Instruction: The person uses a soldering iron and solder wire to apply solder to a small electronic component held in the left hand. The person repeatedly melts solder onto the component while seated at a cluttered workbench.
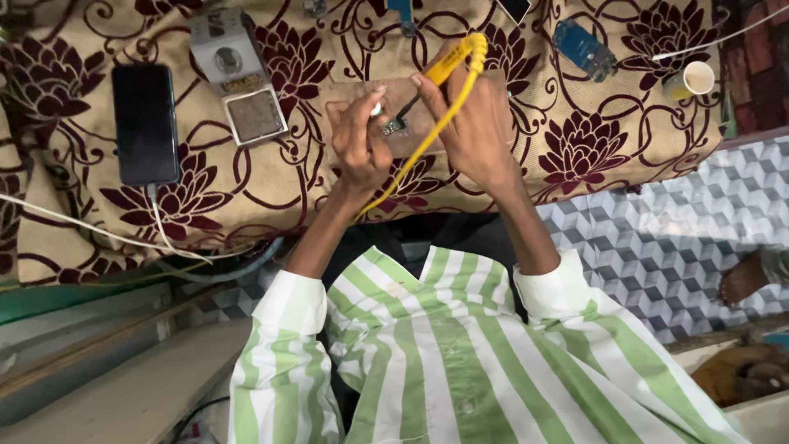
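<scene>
My right hand [472, 123] grips a yellow-handled soldering iron [450, 62], and its yellow cord [411, 160] runs down between my wrists. The iron's dark tip points at a small circuit board [395, 126] lying on a brown wooden block [411, 94]. My left hand [360, 144] pinches a small silvery piece [376, 108] just above that board, right beside the tip. Both hands are over the floral cloth-covered table [509, 177].
A black phone [145, 123] with a white cable [160, 226] lies at the left. Next to it stands a grey-white box device [238, 74]. A blue circuit board [583, 49] and a small white cup [694, 80] are at the far right. Another person's foot [744, 279] rests on the patterned floor.
</scene>
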